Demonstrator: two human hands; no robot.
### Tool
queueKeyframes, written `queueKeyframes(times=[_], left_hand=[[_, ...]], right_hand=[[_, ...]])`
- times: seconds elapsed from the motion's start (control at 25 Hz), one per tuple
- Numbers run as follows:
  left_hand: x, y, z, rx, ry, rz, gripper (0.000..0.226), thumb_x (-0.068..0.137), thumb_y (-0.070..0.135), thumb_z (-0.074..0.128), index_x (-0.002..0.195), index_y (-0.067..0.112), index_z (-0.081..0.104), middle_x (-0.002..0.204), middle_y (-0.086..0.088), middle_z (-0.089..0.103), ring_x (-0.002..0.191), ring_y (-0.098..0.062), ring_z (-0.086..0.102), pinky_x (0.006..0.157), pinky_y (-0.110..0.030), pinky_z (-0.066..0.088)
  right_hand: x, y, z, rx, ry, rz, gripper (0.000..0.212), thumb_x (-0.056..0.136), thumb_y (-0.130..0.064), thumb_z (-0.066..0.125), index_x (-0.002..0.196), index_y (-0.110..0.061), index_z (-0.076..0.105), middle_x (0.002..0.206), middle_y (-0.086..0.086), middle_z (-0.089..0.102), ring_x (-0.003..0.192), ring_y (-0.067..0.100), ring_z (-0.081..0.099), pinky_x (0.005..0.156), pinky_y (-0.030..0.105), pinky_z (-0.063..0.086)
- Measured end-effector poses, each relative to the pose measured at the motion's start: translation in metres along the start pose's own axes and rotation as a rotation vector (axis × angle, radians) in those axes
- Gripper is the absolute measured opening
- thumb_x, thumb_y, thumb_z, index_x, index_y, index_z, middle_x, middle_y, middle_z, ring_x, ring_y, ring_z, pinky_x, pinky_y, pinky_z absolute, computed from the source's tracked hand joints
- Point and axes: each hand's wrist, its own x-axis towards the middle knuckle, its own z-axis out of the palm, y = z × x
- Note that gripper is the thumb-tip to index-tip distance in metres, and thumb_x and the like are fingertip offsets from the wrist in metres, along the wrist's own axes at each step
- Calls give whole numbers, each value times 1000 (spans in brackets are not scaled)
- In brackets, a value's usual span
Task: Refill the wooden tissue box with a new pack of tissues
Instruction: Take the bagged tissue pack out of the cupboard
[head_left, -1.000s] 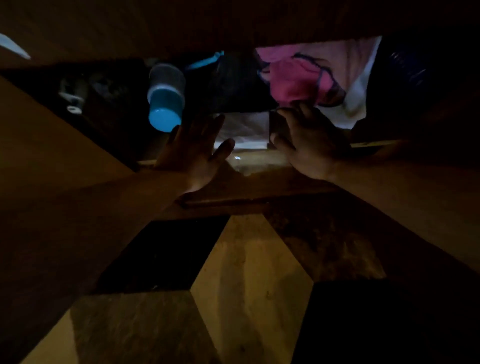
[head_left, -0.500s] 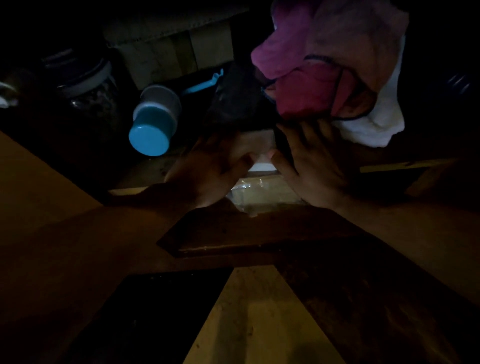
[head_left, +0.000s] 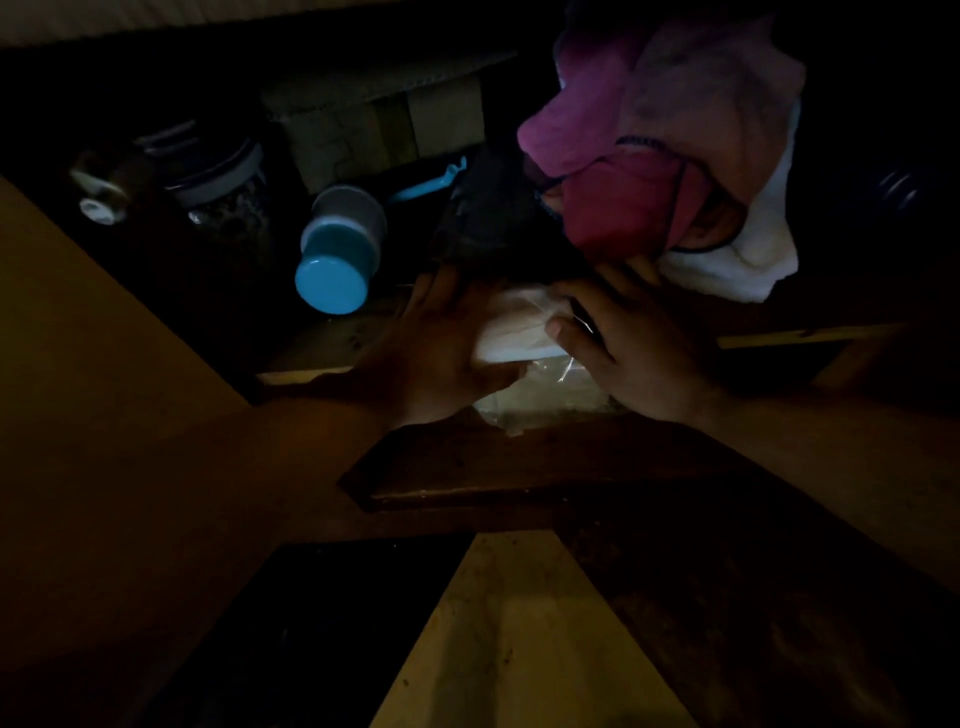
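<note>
The scene is very dark. A white tissue pack (head_left: 511, 332) in clear plastic wrap lies at the edge of a low shelf. My left hand (head_left: 441, 348) grips its left end, thumb underneath. My right hand (head_left: 623, 348) clasps its right end, thumb on top. Loose clear wrap (head_left: 540, 397) hangs below the pack. A dark wooden piece (head_left: 519, 462) lies just in front of the hands; I cannot tell whether it is the tissue box.
A blue-capped plastic container (head_left: 337, 249) lies on its side left of the hands. A dark jar (head_left: 223, 192) stands further left. Pink and white cloths (head_left: 675, 171) hang above my right hand. A cardboard box (head_left: 384, 130) sits behind. Patterned floor tiles (head_left: 519, 639) are below.
Both hands have closed in on the tissue pack and taken hold of its ends. The view has moved closer and tilted up into the shelf.
</note>
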Motion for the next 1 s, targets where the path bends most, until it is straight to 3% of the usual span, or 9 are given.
queueKeyframes(times=[0.12,0.24,0.4,0.52,0.68,0.84,1.0], left_hand=[[-19,14,-13,-58,-32,-68,84,80,50,71,152,28,33,149,-7,33,137,-31,29,112,-47,32],[-51,31,-46,-156,-139,-151,86,79,42,72,152,34,27,147,-6,30,139,-33,27,115,-48,32],[-97,54,-108,-198,-211,-207,86,79,46,73,150,26,30,145,-13,34,137,-36,32,111,-49,35],[-126,73,-164,-237,-207,-234,82,80,45,74,148,23,35,142,-12,36,134,-32,32,108,-43,36],[-147,95,-242,-214,-259,-277,88,78,53,71,148,33,21,148,-4,28,135,-26,26,106,-40,38],[-166,128,-337,-180,-346,-340,96,79,59,65,155,27,16,143,-8,39,128,-26,32,103,-41,39],[-174,153,-414,-220,-355,-354,90,81,57,66,153,22,25,138,-7,47,123,-23,35,96,-36,37]], right_hand=[[-4,-18,-18,113,-73,-24,40,99,-39,42,122,-14,63,115,8,62,105,30,49,84,37,39],[-11,-44,-50,287,-238,53,32,103,-35,43,125,-18,58,121,5,58,113,30,49,92,43,44],[-20,-86,-102,403,-406,105,33,104,-35,43,133,-22,53,127,6,56,116,25,51,85,31,42],[-17,-123,-156,441,-427,121,31,104,-35,45,131,-23,53,130,3,53,116,19,45,86,30,39],[-6,-157,-231,463,-510,109,29,103,-35,45,130,-26,52,129,-2,50,117,11,39,91,28,38],[10,-193,-325,485,-498,198,26,99,-41,48,122,-29,55,112,-14,44,105,2,35,82,11,29],[32,-229,-395,540,-456,301,26,92,-38,58,116,-28,59,109,-12,47,104,4,42,82,8,30]])
